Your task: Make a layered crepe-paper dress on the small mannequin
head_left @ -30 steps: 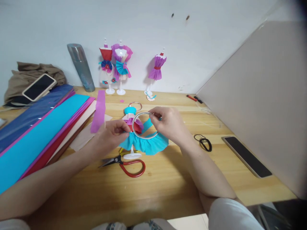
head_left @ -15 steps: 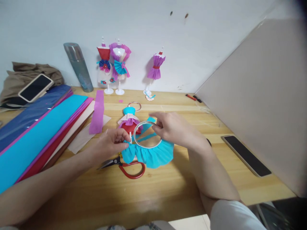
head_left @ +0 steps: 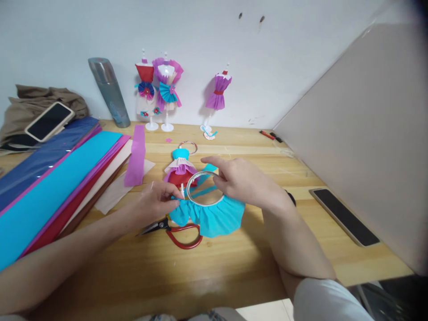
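A gathered turquoise paper strip (head_left: 222, 216) hangs along the lower edge of a thin roll of tape (head_left: 204, 205). My right hand (head_left: 234, 178) grips the roll at its right side, its index finger stretched out to the left. At the strip's left end, my left hand (head_left: 163, 198) pinches the turquoise paper between thumb and fingers. Behind the hands is a small dress form (head_left: 180, 162) with a turquoise top and a layered white, purple and red skirt. Red-handled scissors (head_left: 185, 246) lie below the strip, partly covered by it.
Coloured paper sheets (head_left: 83, 165) and a phone (head_left: 50, 121) are at the left, near a steel bottle (head_left: 112, 96). Three dressed forms, one in purple (head_left: 219, 91), stand along the wall. Another phone (head_left: 344, 217) lies at the right, below a red marker (head_left: 266, 135).
My right index finger has stretched further left. The right part of the turquoise strip has shifted slightly right and down, and my left fingers have closed a little on the strip's end.
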The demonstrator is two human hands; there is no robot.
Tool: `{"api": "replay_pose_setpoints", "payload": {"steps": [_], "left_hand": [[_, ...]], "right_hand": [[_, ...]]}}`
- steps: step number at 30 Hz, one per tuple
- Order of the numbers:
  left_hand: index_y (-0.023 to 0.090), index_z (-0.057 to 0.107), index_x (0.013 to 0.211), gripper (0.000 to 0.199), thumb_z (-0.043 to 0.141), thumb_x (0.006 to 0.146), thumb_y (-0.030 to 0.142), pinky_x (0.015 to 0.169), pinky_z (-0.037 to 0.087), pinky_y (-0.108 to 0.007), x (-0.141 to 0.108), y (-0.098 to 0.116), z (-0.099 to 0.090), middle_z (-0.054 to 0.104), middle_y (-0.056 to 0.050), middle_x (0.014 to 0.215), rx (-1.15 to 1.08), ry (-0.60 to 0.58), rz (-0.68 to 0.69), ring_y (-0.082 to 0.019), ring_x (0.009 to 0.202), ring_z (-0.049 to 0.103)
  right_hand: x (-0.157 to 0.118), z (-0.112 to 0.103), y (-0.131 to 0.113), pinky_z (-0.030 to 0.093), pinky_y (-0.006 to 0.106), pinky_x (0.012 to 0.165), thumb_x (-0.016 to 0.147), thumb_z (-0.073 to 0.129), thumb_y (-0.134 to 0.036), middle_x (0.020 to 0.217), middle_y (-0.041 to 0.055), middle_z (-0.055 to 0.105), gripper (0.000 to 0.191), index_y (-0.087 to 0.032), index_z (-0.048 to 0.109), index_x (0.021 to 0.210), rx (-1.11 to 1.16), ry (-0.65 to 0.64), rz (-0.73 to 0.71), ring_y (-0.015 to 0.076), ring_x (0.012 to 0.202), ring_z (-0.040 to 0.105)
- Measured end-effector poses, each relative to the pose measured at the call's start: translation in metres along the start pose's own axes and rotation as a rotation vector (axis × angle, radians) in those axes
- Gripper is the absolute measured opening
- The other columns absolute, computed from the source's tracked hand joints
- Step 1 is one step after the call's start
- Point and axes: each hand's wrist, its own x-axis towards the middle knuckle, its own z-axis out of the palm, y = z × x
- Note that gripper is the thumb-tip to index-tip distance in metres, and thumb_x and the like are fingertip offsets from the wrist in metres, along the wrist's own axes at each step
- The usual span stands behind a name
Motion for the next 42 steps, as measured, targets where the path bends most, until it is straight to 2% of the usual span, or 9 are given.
{"api": "replay_pose_setpoints", "payload": {"steps": [6, 11, 16, 21, 24, 31, 35, 38, 42], "left_hand": [[0.017, 0.067, 0.071, 0.013, 0.068, 0.071, 0.03, 0.056, 0.044, -0.025, 0.003, -0.002, 0.005, 0.068, -0.001, 0.065, -0.035, 0.025, 0.013, -0.014, 0.061, 0.059], [0.018, 0.067, 0.071, 0.013, 0.068, 0.074, 0.03, 0.056, 0.046, -0.024, 0.0, 0.003, -0.002, 0.067, 0.0, 0.065, -0.064, -0.042, 0.098, -0.013, 0.06, 0.058], [0.018, 0.069, 0.074, 0.014, 0.071, 0.078, 0.032, 0.075, 0.055, -0.03, -0.005, 0.013, -0.018, 0.074, -0.005, 0.088, -0.031, -0.078, 0.239, -0.02, 0.085, 0.068], [0.021, 0.071, 0.076, 0.006, 0.072, 0.08, 0.025, 0.098, 0.054, -0.039, -0.007, 0.022, -0.03, 0.072, -0.009, 0.116, 0.076, -0.073, 0.438, -0.027, 0.113, 0.066], [0.022, 0.072, 0.073, 0.007, 0.073, 0.08, 0.021, 0.105, 0.051, -0.043, -0.01, 0.03, -0.035, 0.072, -0.01, 0.121, 0.12, -0.142, 0.424, -0.031, 0.124, 0.061], [0.022, 0.077, 0.087, 0.005, 0.075, 0.085, 0.026, 0.104, 0.053, -0.048, -0.01, 0.025, -0.046, 0.067, -0.015, 0.139, -0.013, -0.393, 0.369, -0.034, 0.122, 0.067], [0.019, 0.076, 0.074, 0.023, 0.079, 0.082, 0.041, 0.1, 0.055, -0.049, -0.008, 0.031, -0.051, 0.069, -0.018, 0.134, -0.125, -0.424, 0.271, -0.037, 0.12, 0.067], [0.018, 0.074, 0.068, 0.032, 0.08, 0.08, 0.047, 0.1, 0.054, -0.051, -0.007, 0.036, -0.056, 0.072, -0.014, 0.129, -0.213, -0.413, 0.216, -0.037, 0.117, 0.067], [0.017, 0.072, 0.063, 0.034, 0.082, 0.075, 0.048, 0.099, 0.053, -0.051, -0.005, 0.03, -0.065, 0.072, -0.013, 0.126, -0.337, -0.376, 0.183, -0.038, 0.115, 0.068]], "right_hand": [[-0.001, 0.001, 0.005, 0.049, 0.034, 0.074, 0.088, 0.051, -0.016, 0.112, 0.0111, 0.08, 0.057, -0.022, 0.06, 0.144, 0.012, 0.014, 0.005, 0.0296, 0.094, 0.075], [0.0, -0.001, 0.008, 0.052, 0.037, 0.086, 0.087, 0.051, -0.013, 0.129, 0.0094, 0.074, 0.058, -0.023, 0.062, 0.143, 0.078, 0.027, 0.024, 0.0303, 0.107, 0.073], [0.003, -0.004, 0.009, 0.05, 0.031, 0.079, 0.083, 0.052, -0.01, 0.114, 0.0083, 0.079, 0.057, -0.021, 0.067, 0.137, 0.173, 0.028, 0.02, 0.0241, 0.093, 0.073], [0.009, -0.001, 0.011, 0.044, 0.028, 0.07, 0.08, 0.051, -0.011, 0.092, 0.0066, 0.078, 0.055, -0.018, 0.071, 0.131, 0.266, 0.036, -0.003, 0.0189, 0.075, 0.066], [0.015, 0.003, 0.01, 0.039, 0.027, 0.065, 0.078, 0.051, -0.012, 0.079, 0.0038, 0.073, 0.053, -0.017, 0.074, 0.125, 0.317, 0.012, -0.047, 0.0163, 0.067, 0.058], [0.023, 0.016, 0.013, 0.034, 0.026, 0.059, 0.078, 0.051, -0.016, 0.065, -0.0028, 0.058, 0.037, -0.016, 0.077, 0.105, 0.563, -0.089, -0.117, 0.0122, 0.06, 0.045], [0.025, 0.018, 0.016, 0.041, 0.027, 0.065, 0.086, 0.055, -0.03, 0.074, 0.0006, 0.063, 0.023, -0.015, 0.072, 0.085, 0.78, -0.086, -0.161, 0.014, 0.069, 0.052], [0.025, 0.015, 0.016, 0.041, 0.027, 0.064, 0.09, 0.054, -0.045, 0.073, 0.0011, 0.06, 0.034, -0.015, 0.068, 0.079, 0.877, -0.076, -0.152, 0.0141, 0.068, 0.05], [0.024, 0.012, 0.018, 0.04, 0.026, 0.062, 0.092, 0.05, -0.051, 0.07, 0.001, 0.057, 0.042, -0.015, 0.071, 0.086, 0.962, -0.096, -0.124, 0.014, 0.067, 0.05]]}}
